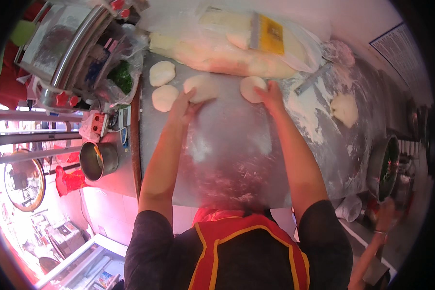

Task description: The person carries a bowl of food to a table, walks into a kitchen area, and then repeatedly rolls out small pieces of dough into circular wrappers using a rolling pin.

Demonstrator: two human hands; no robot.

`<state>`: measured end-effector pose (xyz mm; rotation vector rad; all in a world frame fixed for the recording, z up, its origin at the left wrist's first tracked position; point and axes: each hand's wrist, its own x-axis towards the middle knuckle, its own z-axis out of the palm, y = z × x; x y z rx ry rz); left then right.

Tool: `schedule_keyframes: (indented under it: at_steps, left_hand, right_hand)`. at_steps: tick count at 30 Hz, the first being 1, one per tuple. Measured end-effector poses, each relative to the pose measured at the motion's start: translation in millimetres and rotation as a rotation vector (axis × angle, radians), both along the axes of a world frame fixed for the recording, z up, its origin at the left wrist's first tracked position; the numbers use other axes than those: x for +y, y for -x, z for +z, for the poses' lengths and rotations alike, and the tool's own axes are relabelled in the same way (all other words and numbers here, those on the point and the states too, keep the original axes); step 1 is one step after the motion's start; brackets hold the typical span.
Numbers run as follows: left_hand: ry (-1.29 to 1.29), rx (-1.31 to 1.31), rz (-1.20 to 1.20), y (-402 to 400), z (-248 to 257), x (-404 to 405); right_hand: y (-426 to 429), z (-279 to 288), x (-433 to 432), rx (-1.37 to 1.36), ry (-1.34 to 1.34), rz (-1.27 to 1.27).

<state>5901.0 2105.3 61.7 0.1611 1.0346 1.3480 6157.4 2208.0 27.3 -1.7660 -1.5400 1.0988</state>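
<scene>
My left hand (187,105) grips the near edge of a flattened dough round (202,87), which is blurred. Its thumb rests on the dough. To the right, my right hand (272,97) has its thumb over the edge of another pale dough round (251,89). Two more dough pieces, an upper one (162,73) and a lower one (165,98), lie left of my left hand on the metal worktop (232,134). Behind both hands stretches a long mass of dough (217,63), partly under clear plastic sheeting.
A dough scraper (313,79) lies on scattered flour at right, near an irregular dough piece (344,110). A metal bowl of chopped greens (388,168) stands at far right, beside another person's hand (386,214). Leftward are a steel pot (98,161) and a dough-rolling machine (70,54).
</scene>
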Motion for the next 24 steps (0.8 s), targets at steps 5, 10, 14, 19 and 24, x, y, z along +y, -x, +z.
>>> schedule_keyframes:
  at_steps: [5,10,14,19,24]
  left_hand:
    - [0.206,0.318,-0.06,-2.2,0.6,-14.7]
    - [0.005,0.521,-0.139,-67.0,-8.4,-78.5]
    - [-0.052,-0.319,-0.33,-117.7,-15.3,-103.7]
    - [0.205,-0.36,-0.257,-133.2,-18.2,-161.4]
    - [0.153,-0.237,-0.175,-99.4,-5.2,-188.8]
  right_hand:
    - [1.9,-25.1,-12.2,0.05,-0.008,0.015]
    - [1.9,26.1,-79.6,0.471,0.184,0.074]
    - [-32.2,48.4,-140.7,0.471,0.261,0.371]
    - [-138.8,21.1,-142.0,-0.032,-0.286,-0.16]
    - [-187.3,-48.5,-112.6,-0.819,-0.283,-0.355]
